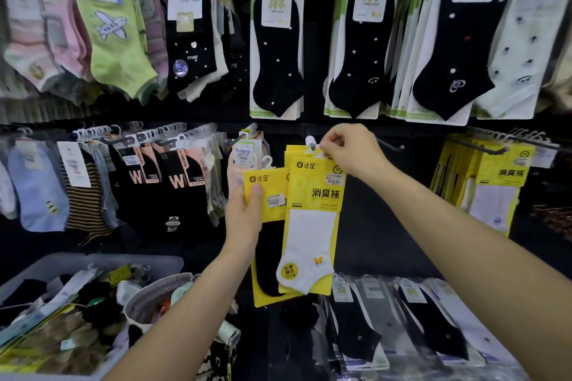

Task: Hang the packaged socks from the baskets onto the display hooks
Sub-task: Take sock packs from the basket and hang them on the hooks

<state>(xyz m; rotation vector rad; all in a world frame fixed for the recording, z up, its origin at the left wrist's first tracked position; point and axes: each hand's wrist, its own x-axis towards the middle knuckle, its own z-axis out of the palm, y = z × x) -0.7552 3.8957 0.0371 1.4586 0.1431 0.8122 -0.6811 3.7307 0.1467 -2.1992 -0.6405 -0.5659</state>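
Note:
My right hand [353, 150] pinches the white plastic hanger at the top of a yellow pack with a white sock [312, 226], held up against the dark display wall at centre. Another yellow pack hangs right behind it. My left hand [244, 213] grips a second yellow pack with a black sock [266, 260] by its upper left edge, just left of and partly behind the white one. A bare display hook [388, 145] juts out to the right of my right hand. The hook under the white pack's hanger is hidden by my fingers.
A grey basket [102, 260] full of packaged socks sits at lower left, with a small patterned bag [161, 291] beside it. Hooks loaded with socks fill the wall above, left and right. More yellow packs [495, 182] hang at right. Flat sock packs [418, 325] lie below.

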